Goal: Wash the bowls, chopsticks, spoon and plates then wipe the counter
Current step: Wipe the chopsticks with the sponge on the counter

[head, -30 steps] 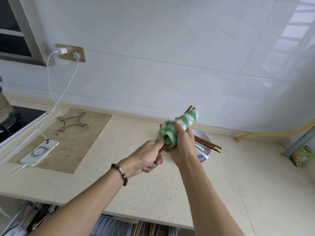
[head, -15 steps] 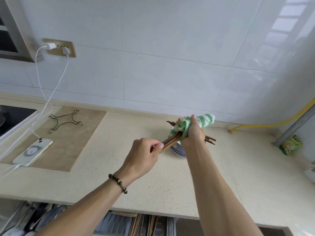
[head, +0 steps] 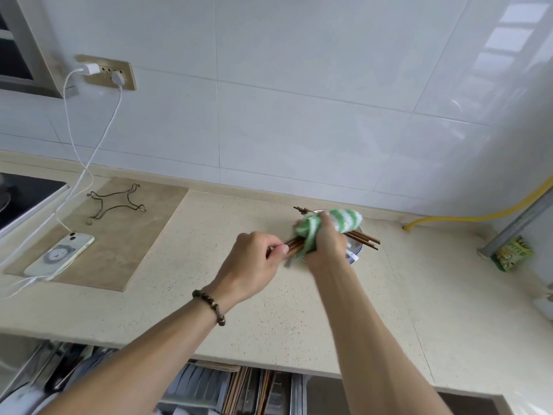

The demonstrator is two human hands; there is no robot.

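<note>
Your left hand (head: 257, 262) pinches the near ends of the chopsticks (head: 363, 238) while your right hand (head: 324, 247) grips the green-striped cloth (head: 344, 219) around them, above a bowl (head: 354, 255).

Single head-worn wide-angle view, looking forward and down, close over the counter (head: 209, 310), facing the tiled wall (head: 299, 115)

Chopsticks (head: 363, 238) looked dark brown wood, smooth. Cloth (head: 344, 220) was fluffy terry, green-white striped. Counter (head: 299, 310) appeared matt speckled beige stone. Wall tiles (head: 299, 115) were glossy white, reflecting window light. Trivet (head: 115, 203) was thin bent metal wire on matt tan slab (head: 125, 250). Bracelet (head: 211, 307) showed dark polished beads. Hose (head: 478, 217) looked smooth yellow plastic.
</note>
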